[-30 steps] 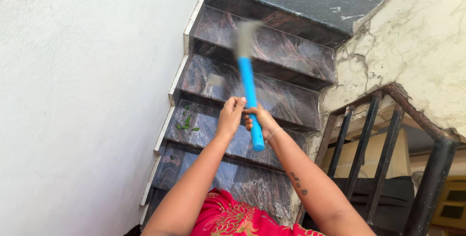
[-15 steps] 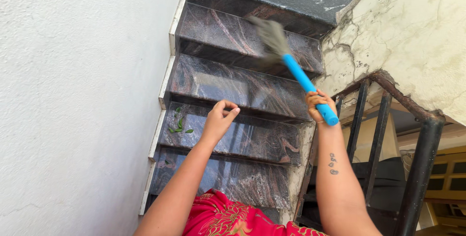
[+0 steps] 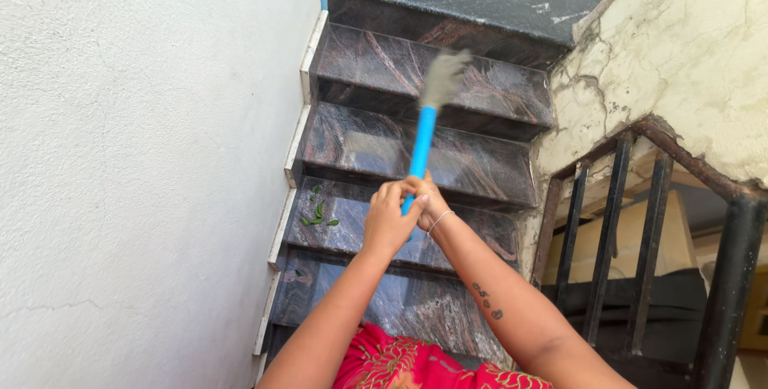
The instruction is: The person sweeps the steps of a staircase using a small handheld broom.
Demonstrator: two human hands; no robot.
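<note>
the blue handle (image 3: pixel 421 143) of a broom is held in both hands at its lower end, in front of the chest. the right hand (image 3: pixel 430 199) is wrapped around the handle, and the left hand (image 3: pixel 390 215) is closed against it from the left side, the two hands touching. each grip is thus narrow and filled by the handle. from this double grip the long axis runs upward and away, tilted slightly to the right, and ends in the grey bristle head (image 3: pixel 442 77), which is blurred and lies over the upper dark stone steps (image 3: pixel 480 167), well apart from the hands. whether the bristles touch a step cannot be told. a few green leaves (image 3: pixel 318 213) lie on a nearer step, below and to the left of the head, close to the white wall (image 3: pixel 144 157), nearer the left hand. a dark metal railing (image 3: pixel 664 221) stands at the right.
</note>
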